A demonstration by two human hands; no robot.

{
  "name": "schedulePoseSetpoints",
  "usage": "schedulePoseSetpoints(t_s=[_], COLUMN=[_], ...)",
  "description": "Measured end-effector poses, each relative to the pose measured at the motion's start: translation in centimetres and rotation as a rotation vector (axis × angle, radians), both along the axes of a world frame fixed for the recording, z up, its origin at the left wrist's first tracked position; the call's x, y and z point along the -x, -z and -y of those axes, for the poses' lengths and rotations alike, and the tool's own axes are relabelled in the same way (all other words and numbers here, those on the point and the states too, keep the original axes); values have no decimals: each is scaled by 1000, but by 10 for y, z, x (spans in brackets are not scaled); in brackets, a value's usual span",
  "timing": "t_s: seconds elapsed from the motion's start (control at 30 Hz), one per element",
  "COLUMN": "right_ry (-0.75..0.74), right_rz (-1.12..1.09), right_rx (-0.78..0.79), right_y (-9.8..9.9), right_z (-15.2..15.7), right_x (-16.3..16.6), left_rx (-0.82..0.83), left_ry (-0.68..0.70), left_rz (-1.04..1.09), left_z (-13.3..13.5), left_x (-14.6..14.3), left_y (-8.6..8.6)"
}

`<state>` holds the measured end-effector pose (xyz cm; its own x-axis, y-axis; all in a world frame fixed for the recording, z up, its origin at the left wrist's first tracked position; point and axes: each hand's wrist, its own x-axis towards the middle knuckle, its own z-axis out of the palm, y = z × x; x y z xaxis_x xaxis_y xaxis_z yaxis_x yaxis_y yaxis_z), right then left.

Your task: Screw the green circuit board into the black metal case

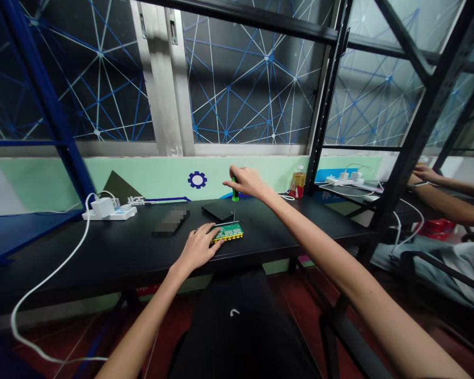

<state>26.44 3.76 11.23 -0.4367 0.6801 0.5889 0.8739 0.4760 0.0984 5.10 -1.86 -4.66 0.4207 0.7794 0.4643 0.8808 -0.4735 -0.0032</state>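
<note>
A green circuit board (232, 230) with a yellow connector edge along its front lies on the black desk. My left hand (199, 247) grips its left end, thumb at the front edge and fingers over the top. Above the board, my right hand (245, 181) is closed around the top of a screwdriver (235, 196) with a green handle. Its thin shaft points straight down to the board's back edge; whether the tip sits in a screw is too small to tell. A thin dark strip runs along that back edge.
Behind the board lies a flat black object (218, 212), with a blurred dark device (171, 221) left of it. A white power strip (109, 211) trails its cable over the desk's left side. A bottle (297, 182) stands at the back right. Another person's arms (446, 195) rest at the neighbouring desk.
</note>
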Motion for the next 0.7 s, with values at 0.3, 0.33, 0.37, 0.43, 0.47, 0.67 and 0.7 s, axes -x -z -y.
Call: schedulePoseSetpoints(t_s=[0.3, 0.33, 0.37, 0.43, 0.47, 0.67, 0.7], right_ry=[24, 4, -15, -38, -39, 15, 19], right_rz=[-15, -26, -37, -50, -50, -49, -48], right_rx=[75, 74, 61, 19, -1, 29, 55], right_y=[1, 2, 2, 5, 6, 6, 5], right_z=[8, 7, 6, 4, 4, 7, 7], right_x=[0, -1, -1, -2, -2, 1, 1], left_rx=[9, 9, 9, 11, 12, 14, 15], left_ry=[11, 12, 12, 14, 14, 1, -1], left_rz=[17, 17, 16, 15, 16, 12, 10], left_z=[1, 1, 1, 2, 2, 2, 2], left_x=[0, -1, -1, -1, -1, -1, -1], left_y=[-1, -1, -1, -2, -2, -3, -3])
